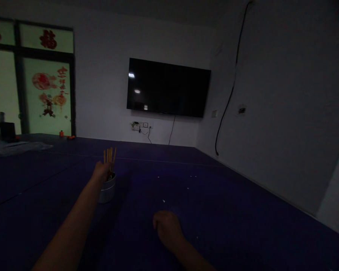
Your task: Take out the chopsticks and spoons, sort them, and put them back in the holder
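Note:
My left hand (pixel 101 171) reaches forward over a small white round cup (pixel 107 190) on the dark blue table (pixel 214 210). Its fingers are closed round a bundle of several thin orange-brown sticks (pixel 110 155) that stand upright, their lower ends in the cup. My right hand (pixel 167 227) rests on the table surface nearer to me, fingers curled downward; whether anything lies under them is hidden in the dim light.
Small white specks (pixel 187 188) lie scattered on the table ahead. A dark TV (pixel 167 87) hangs on the far wall above sockets and cables. At the left are a window with red decorations (pixel 49 90), clear plastic sheeting (pixel 14 146) and small orange objects (pixel 70 137).

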`<act>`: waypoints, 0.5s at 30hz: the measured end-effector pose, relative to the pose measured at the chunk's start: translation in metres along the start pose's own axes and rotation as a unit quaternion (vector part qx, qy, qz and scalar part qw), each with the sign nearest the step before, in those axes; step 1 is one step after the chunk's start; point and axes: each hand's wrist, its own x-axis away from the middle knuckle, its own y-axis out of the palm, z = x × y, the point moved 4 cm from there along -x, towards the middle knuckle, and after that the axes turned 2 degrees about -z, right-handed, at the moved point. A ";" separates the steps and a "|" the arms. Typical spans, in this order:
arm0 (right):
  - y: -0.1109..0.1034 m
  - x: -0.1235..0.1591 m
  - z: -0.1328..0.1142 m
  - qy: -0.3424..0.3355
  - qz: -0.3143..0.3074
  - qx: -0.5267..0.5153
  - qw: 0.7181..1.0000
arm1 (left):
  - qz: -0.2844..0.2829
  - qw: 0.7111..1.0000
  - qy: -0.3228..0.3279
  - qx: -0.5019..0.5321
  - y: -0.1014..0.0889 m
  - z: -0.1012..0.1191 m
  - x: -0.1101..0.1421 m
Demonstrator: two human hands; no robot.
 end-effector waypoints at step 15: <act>-0.003 0.000 -0.002 0.005 -0.009 0.004 1.000 | 0.004 0.987 0.068 -0.149 -0.006 0.003 0.003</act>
